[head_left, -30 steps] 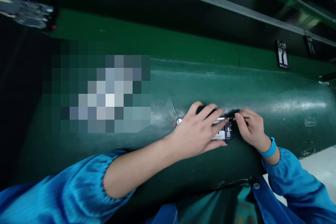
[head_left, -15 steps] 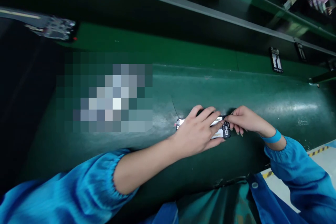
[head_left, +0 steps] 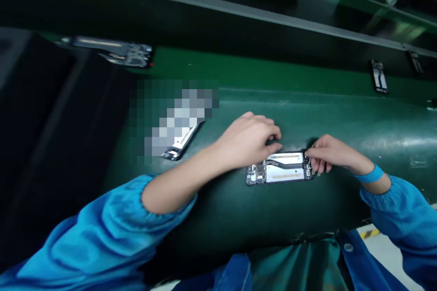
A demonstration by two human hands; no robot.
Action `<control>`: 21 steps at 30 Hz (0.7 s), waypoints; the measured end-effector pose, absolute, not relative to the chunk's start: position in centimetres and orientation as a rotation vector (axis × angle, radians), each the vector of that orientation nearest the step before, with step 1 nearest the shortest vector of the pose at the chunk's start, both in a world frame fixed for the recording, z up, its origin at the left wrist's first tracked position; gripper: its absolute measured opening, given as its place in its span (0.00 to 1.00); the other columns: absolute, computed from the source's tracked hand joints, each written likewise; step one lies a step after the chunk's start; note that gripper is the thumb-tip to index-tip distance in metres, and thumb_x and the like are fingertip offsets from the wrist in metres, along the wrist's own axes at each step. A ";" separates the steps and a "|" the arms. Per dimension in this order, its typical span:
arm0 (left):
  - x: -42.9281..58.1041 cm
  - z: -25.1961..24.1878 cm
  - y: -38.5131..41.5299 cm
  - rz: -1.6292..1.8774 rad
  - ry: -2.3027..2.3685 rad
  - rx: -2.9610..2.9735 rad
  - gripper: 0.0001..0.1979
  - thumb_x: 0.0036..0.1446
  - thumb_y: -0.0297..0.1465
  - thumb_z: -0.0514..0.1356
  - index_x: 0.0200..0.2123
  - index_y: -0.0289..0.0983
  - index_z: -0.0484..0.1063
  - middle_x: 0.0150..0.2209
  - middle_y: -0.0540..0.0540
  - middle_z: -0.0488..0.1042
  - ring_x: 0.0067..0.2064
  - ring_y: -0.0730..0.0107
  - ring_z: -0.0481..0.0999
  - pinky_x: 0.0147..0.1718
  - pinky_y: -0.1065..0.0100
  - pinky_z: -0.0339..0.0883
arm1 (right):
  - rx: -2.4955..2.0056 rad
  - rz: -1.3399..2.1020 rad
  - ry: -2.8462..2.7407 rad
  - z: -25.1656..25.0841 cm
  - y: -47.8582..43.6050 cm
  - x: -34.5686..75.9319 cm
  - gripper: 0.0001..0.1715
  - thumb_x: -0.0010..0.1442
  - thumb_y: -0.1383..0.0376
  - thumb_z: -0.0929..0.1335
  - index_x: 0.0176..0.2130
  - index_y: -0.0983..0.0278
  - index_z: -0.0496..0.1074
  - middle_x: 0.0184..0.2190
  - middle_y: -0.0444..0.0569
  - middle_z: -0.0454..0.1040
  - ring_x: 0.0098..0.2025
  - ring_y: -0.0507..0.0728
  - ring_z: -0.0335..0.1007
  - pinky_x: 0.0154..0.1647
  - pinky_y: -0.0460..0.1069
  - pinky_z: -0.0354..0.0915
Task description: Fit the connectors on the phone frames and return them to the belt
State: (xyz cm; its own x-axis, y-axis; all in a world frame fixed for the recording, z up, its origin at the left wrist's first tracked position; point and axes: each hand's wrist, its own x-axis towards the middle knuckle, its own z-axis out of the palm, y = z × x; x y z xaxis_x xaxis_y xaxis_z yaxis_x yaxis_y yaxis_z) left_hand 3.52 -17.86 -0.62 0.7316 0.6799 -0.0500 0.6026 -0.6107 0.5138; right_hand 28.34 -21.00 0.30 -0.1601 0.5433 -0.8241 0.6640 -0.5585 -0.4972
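Observation:
An opened phone chassis lies flat on the dark green work surface, its circuit boards and silver shield plate showing. My left hand hovers over its far edge with the fingers curled down, fingertips touching the top rim. My right hand pinches at the phone's right end with the fingers closed; what lies between them is too small to make out. Both arms wear blue sleeves, and the right wrist carries a blue band.
Another opened phone frame lies to the left, partly under a pixelated patch. On the green conveyor belt behind are more phone frames, one at far left and another at right. A grey rail runs above.
My left hand lifted off the phone and moved to its far edge, uncovering the boards. My right hand stayed at the right end. The view shifted left.

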 end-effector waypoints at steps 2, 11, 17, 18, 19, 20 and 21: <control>2.2 0.0 -15.9 -0.028 0.964 2.226 0.04 0.59 0.32 0.66 0.34 0.41 0.82 0.32 0.52 0.80 0.34 0.68 0.76 0.33 0.68 0.60 | 1.974 -1.859 1.408 0.0 -21.1 28.6 0.21 0.64 0.68 0.68 0.21 0.68 0.76 0.19 0.52 0.77 0.20 0.52 0.76 0.16 0.38 0.66; 1.1 -0.8 -15.1 -0.009 0.757 2.040 0.06 0.57 0.28 0.64 0.33 0.40 0.84 0.32 0.51 0.80 0.33 0.73 0.76 0.30 0.72 0.60 | 2.010 -1.866 1.363 -0.3 -21.4 28.7 0.21 0.63 0.69 0.68 0.19 0.67 0.75 0.20 0.53 0.78 0.20 0.52 0.76 0.16 0.39 0.66; 0.8 -0.8 -15.0 0.026 0.714 2.091 0.08 0.58 0.29 0.63 0.32 0.40 0.84 0.30 0.51 0.78 0.30 0.74 0.74 0.29 0.71 0.59 | 2.006 -1.895 1.367 -0.9 -21.5 28.9 0.20 0.62 0.66 0.70 0.20 0.67 0.75 0.20 0.53 0.78 0.20 0.52 0.75 0.16 0.39 0.67; 0.7 -0.8 -15.0 0.028 0.711 2.096 0.08 0.58 0.29 0.63 0.31 0.40 0.84 0.30 0.51 0.77 0.30 0.74 0.74 0.29 0.72 0.58 | 2.004 -1.900 1.370 -0.9 -21.5 29.0 0.19 0.62 0.66 0.71 0.20 0.67 0.75 0.20 0.54 0.78 0.20 0.53 0.75 0.16 0.39 0.67; 0.7 -0.9 -15.1 0.029 0.709 2.100 0.08 0.58 0.28 0.64 0.31 0.40 0.84 0.30 0.51 0.78 0.31 0.74 0.75 0.29 0.72 0.58 | 2.007 -1.902 1.373 -0.9 -21.6 29.0 0.19 0.62 0.66 0.71 0.20 0.67 0.75 0.20 0.54 0.78 0.20 0.53 0.75 0.16 0.40 0.68; 0.8 -0.9 -15.1 0.029 0.711 2.106 0.07 0.58 0.28 0.64 0.31 0.41 0.84 0.31 0.52 0.78 0.31 0.74 0.75 0.29 0.72 0.58 | 2.012 -1.899 1.374 -0.9 -21.6 28.9 0.19 0.62 0.66 0.71 0.20 0.67 0.75 0.21 0.54 0.78 0.21 0.53 0.75 0.16 0.40 0.68; 0.8 -1.0 -15.1 0.027 0.713 2.111 0.07 0.58 0.27 0.64 0.31 0.41 0.84 0.31 0.52 0.78 0.31 0.75 0.75 0.29 0.72 0.58 | 2.021 -1.892 1.375 -0.9 -21.7 28.9 0.19 0.62 0.66 0.71 0.20 0.68 0.75 0.21 0.54 0.78 0.21 0.53 0.75 0.16 0.39 0.67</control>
